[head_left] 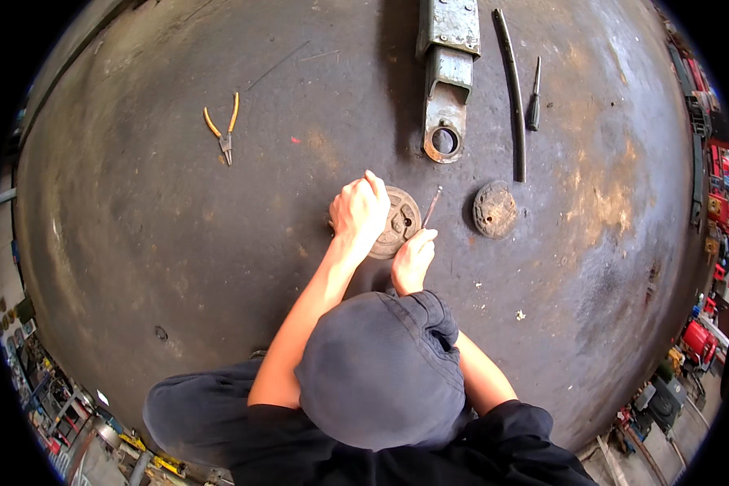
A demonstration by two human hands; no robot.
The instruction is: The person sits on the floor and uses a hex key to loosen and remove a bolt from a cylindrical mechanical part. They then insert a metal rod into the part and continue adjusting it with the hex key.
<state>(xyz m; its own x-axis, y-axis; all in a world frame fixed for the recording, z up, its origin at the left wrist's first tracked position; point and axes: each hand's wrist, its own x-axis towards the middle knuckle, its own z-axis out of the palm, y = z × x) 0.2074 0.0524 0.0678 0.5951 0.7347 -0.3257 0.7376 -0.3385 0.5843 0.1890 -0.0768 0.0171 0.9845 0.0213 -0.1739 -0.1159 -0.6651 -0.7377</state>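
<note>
A round, brown metal disc (pixel 398 240) with raised ribs and a hole lies on the dark surface in front of me. My left hand (pixel 360 211) is closed over its left edge, covering that side; the fingertips are mostly hidden. At the disc's right edge, my right hand (pixel 414 257) pinches a thin metal rod-like tool (pixel 432 208). The tool points up and away, its tip clear of the disc; its lower end is inside my fingers. Right of it lies a second, smaller round part (pixel 495 211), dirty and worn, which neither hand touches.
Pliers with yellow handles (pixel 226 138) lie at the far left. Beyond the disc, a heavy metal bar with a ringed end (pixel 445 113) reaches in. A long dark rod (pixel 511 89) and a screwdriver (pixel 535 105) lie right of it. Workshop clutter (pixel 699 342) lines the right rim.
</note>
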